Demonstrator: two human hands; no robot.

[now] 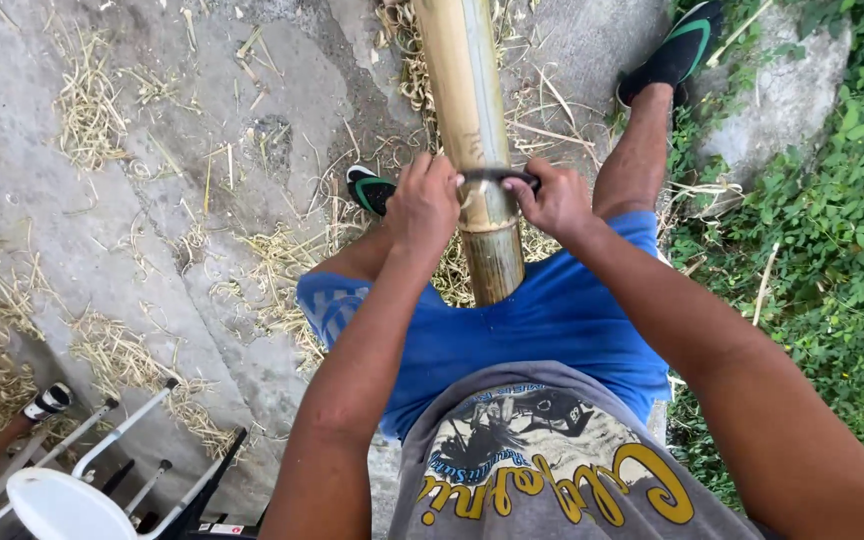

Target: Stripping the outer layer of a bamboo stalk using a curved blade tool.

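Observation:
A thick yellow-green bamboo pole (464, 90) runs from the top of the view down between my legs. A dark curved blade (497, 176) lies across the pole near a node. My left hand (422, 205) grips the blade's left end, and my right hand (552, 200) grips its right end. Both fists are closed tight against the sides of the pole. Below the blade the bamboo looks darker and scraped. I wear blue shorts and a grey printed shirt.
Concrete ground (82, 250) is strewn with dry bamboo shavings (92, 110). My black-and-green shoes (370, 188) stand on either side of the pole. Green plants (832, 230) border the right. A white metal-framed chair (82, 490) and another person's foot (47, 402) sit at lower left.

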